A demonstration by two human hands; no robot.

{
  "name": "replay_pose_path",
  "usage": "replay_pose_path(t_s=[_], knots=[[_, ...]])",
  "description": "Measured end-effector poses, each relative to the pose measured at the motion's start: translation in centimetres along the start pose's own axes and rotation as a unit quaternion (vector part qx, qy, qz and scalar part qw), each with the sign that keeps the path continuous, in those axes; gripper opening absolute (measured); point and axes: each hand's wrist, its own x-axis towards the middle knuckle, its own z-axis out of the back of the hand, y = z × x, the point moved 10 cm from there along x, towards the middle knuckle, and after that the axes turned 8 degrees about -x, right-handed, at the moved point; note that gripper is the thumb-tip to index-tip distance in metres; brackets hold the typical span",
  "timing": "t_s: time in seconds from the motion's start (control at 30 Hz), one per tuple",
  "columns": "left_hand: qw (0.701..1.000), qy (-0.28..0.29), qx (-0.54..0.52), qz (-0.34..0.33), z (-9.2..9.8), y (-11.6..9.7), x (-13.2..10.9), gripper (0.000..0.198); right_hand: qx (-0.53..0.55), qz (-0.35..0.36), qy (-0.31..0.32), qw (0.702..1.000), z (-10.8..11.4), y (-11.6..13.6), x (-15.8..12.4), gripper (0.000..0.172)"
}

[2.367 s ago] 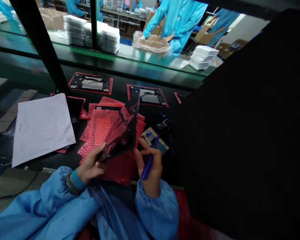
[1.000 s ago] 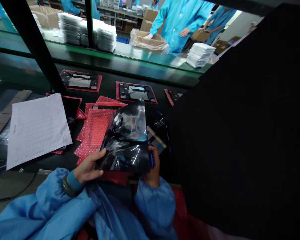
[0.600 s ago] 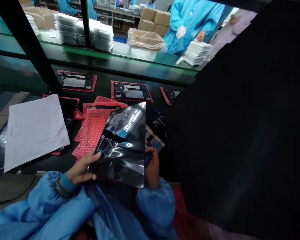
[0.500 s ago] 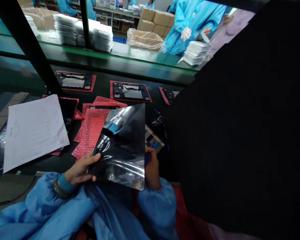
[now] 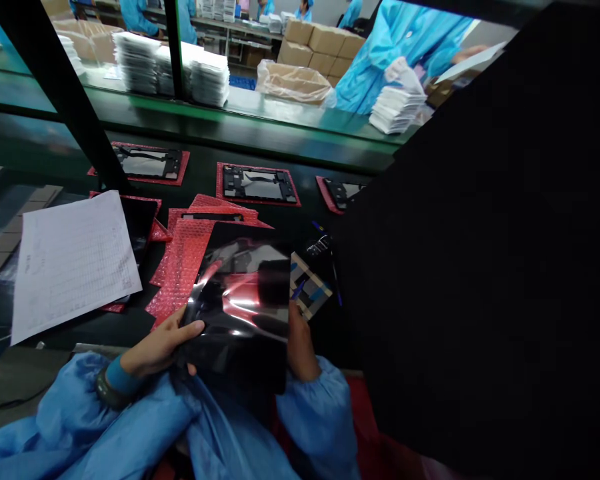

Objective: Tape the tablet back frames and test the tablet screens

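Observation:
A glossy black tablet screen panel with a reflective, film-like face is tilted up in front of me. My left hand grips its lower left edge, thumb over the face and fingers beneath. At the right edge, my right hand is closed and partly hidden by the panel. A blue pen sticks up from that hand. Behind the panel lie red bubble-wrap bags, overlapping, with a dark part on top. A small taped card rests just beyond my right hand.
A printed sheet lies at left over dark panels. Tablet frames on red bubble wrap, such as the middle one, line the back. A dark post rises at left; a black surface blocks the right. A co-worker handles white stacks.
The panel has tipped, its top edge dropping, and its reflection has turned from pale to red. Both hands keep their places. The co-worker beyond has lifted a white sheet.

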Motion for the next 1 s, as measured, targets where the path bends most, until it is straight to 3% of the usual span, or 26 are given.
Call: replay_pose_path(t_s=[0.13,0.37,0.57,1.0], knots=[[1.0,0.002,0.006,-0.008,-0.3,0.0,0.1,0.031,-0.039,0.038,0.068,0.996,-1.1,-0.2,-0.2,0.031],[0.999,0.001,0.037,0.012,0.1,0.4,0.1,0.062,-0.055,0.108,0.15,0.981,-2.3,1.4,0.0,0.03],[0.999,-0.002,0.038,0.019,0.1,0.6,0.0,0.064,-0.061,0.132,0.169,0.975,-2.6,1.6,0.1,0.03],[0.999,0.007,0.04,0.024,-0.3,0.8,0.1,0.064,-0.093,0.11,0.233,0.962,-2.6,1.5,0.8,0.036]])
